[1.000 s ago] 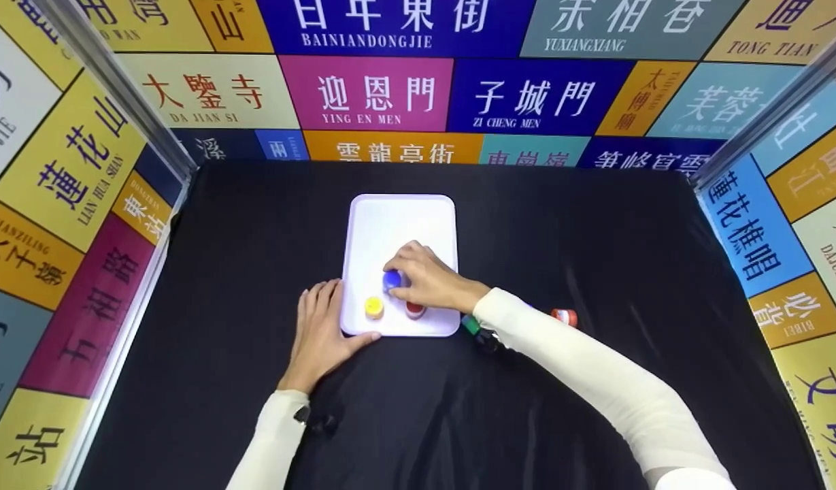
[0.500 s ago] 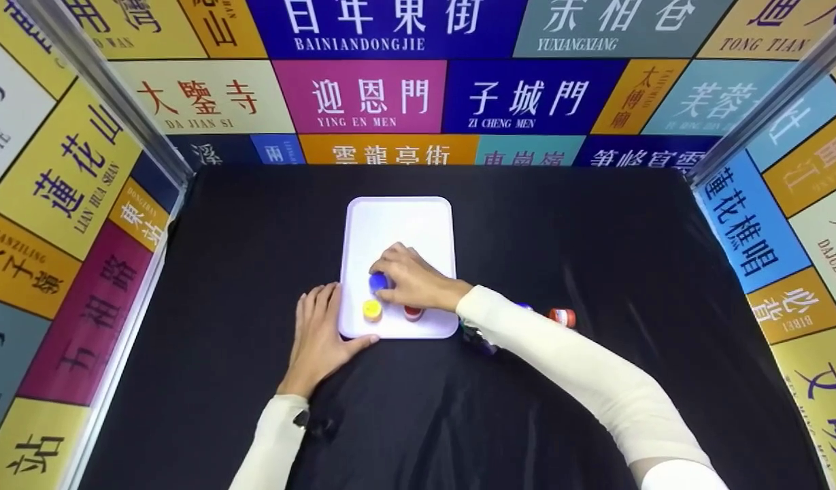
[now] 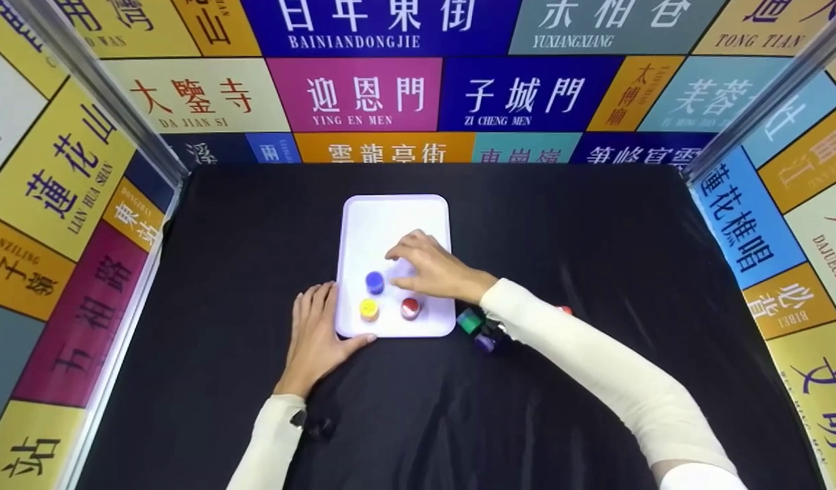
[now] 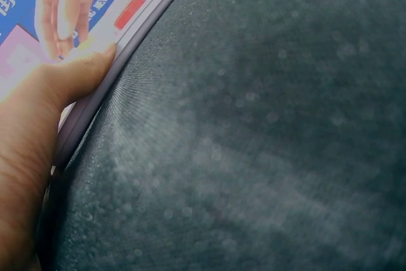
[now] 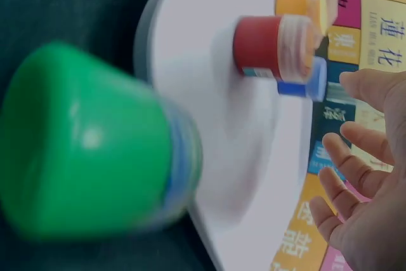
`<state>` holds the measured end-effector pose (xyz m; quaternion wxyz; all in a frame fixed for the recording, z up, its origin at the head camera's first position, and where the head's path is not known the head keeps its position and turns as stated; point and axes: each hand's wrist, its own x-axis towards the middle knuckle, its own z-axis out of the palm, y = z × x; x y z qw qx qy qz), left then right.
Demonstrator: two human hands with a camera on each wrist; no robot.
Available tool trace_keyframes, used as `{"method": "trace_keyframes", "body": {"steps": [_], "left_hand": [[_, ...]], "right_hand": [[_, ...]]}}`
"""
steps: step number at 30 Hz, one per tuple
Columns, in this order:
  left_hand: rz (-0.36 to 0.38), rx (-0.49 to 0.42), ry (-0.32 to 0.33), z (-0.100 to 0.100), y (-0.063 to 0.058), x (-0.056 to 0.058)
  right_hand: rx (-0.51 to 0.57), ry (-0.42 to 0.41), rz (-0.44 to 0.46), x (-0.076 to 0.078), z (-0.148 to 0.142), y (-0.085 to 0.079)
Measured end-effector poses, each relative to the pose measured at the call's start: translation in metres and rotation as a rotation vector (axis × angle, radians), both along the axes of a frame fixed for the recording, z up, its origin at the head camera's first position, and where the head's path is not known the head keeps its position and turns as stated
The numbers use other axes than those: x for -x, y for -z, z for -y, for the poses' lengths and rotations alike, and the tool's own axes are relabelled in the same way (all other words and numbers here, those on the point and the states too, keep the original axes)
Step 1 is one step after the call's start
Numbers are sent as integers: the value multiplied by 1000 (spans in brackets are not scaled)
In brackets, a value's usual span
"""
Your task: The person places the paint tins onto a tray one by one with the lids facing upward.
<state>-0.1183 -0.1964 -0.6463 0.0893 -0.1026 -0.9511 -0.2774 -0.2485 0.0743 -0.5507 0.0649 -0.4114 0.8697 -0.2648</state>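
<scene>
On the white tray point(image 3: 397, 221) stand three small paint jars: a blue one point(image 3: 375, 282), a yellow one point(image 3: 369, 309) and a red one point(image 3: 410, 308). My right hand point(image 3: 435, 267) hovers over the tray just right of the blue jar, fingers spread and nothing held. The right wrist view shows the same empty hand point(image 5: 371, 163) beyond the red jar point(image 5: 260, 46). My left hand point(image 3: 315, 340) lies at the tray's near left corner, fingers straight along its side. In the left wrist view its thumb point(image 4: 89, 71) presses the tray's rim.
Right of the tray, a green jar point(image 3: 469, 320) and a purple jar point(image 3: 486, 341) lie on the black cloth point(image 3: 404, 415). Farther right, a red jar point(image 3: 564, 310) is mostly hidden by the right sleeve. Printed panels point(image 3: 363, 92) enclose the table's back and sides.
My right hand has set the blue jar down behind the yellow one, let go and drawn back to the right with fingers opened. The left hand has stayed at the tray's corner.
</scene>
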Motion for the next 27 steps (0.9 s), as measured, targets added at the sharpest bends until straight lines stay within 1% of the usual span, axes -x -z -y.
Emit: {"method": "trace_keyframes", "body": {"steps": [3, 8, 15, 20, 27], "left_hand": [[2, -1, -2, 1, 1, 0], [-11, -6, -5, 2, 1, 0], [-3, -7, -2, 1, 2, -1], [9, -7, 1, 0, 2, 0], [-15, -10, 1, 0, 2, 0]], "right_hand": [[11, 17, 4, 1, -12, -6], [26, 38, 7, 1, -33, -9], [41, 79, 4, -4, -66, -10], [49, 116, -23, -7, -88, -17], [77, 154, -22, -12, -113, -25]]}}
